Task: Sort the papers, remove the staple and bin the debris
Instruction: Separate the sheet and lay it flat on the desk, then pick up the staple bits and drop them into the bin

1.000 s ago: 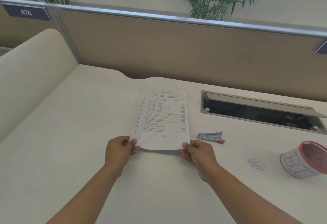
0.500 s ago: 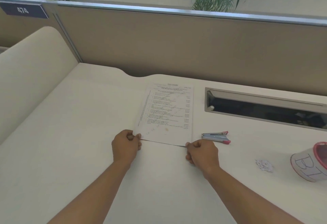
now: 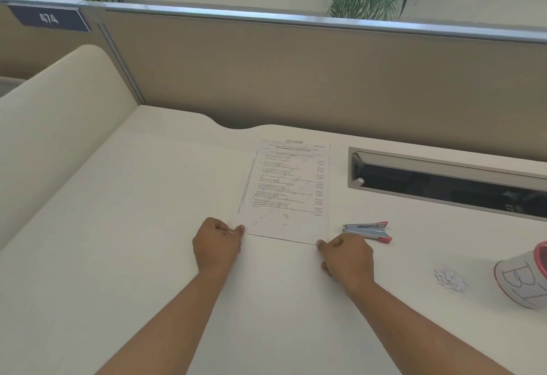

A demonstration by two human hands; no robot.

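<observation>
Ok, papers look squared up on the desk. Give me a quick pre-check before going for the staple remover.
1. Papers flat on the desk: ok.
2. Both near corners pinched, left hand and right hand: ok.
3. Staple remover lies free just beyond the right hand: ok.
4. Staple's position on the papers: cannot tell, too small to see.
5. Bin at the right edge, tipped on its side, mouth open: ok.
6. Paper debris beside the bin, not yet binned: not ok.
</observation>
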